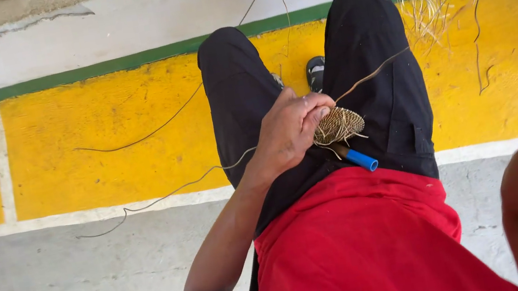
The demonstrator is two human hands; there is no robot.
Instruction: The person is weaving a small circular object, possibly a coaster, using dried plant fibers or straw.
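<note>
Weave (338, 125) on lap, pinched at near rim by left hand (289, 135), fingers curled tight. Light, springy, frays easily; best gripped at rim. Right hand's grip unseen. Blue-handled tool (358, 158) beneath.

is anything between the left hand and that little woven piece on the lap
Nothing visible. The left hand already grips the small woven fibre disc directly, fingers curled over its edge. A blue-handled tool pokes out beneath it. The right hand is not in view.
</note>
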